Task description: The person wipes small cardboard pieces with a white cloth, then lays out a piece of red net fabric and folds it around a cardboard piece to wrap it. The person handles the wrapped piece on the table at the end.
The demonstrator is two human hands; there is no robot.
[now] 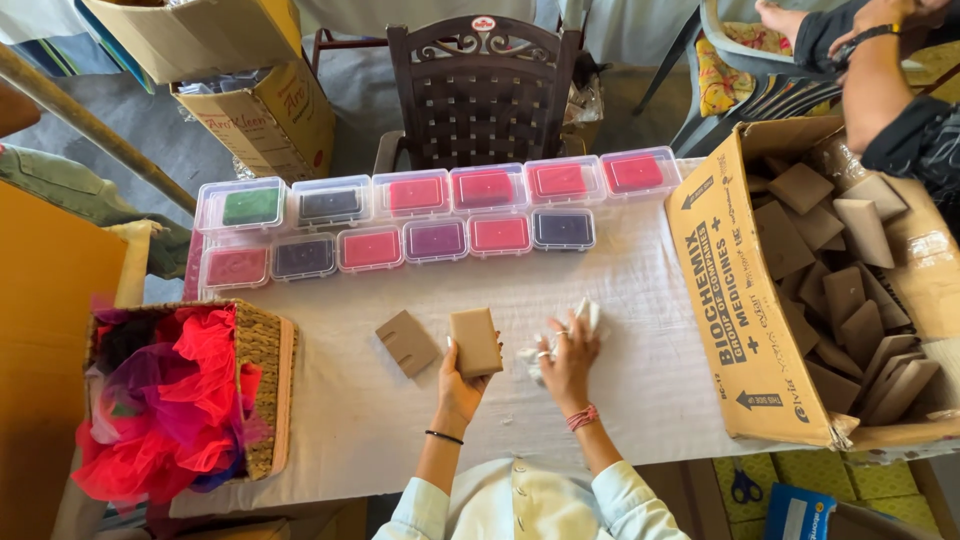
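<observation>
The desk (640, 300), covered with a white cloth, carries nearly everything here. To the right of both hands stands one big cardboard box (735, 300) lying open, filled with many flat brown card pieces (840, 290); they overlap too much to count. To the left of the hands sits one woven basket (265, 390) holding bright red, pink and purple net fabric (170, 410). Beyond the hands, well apart from them, twelve clear plastic boxes (420, 215) stand in two rows of six. In them I count seven red or pink blocks, four dark or purple ones and one green one.

The left hand (462, 385) has its grip closed around one brown card packet (476, 340), holding it upright just above the desk. A second brown card piece (407, 342) lies flat on the cloth just left of this grip, not touching it. The right hand (568, 362) has its grip closed on one crumpled white wrapper (585, 322), just right of the packet.

One dark chair (483, 90) stands behind the desk, and two more cardboard boxes (260, 110) are on the floor far left. Another person's arm (880, 90) reaches over the big box at the far right.
</observation>
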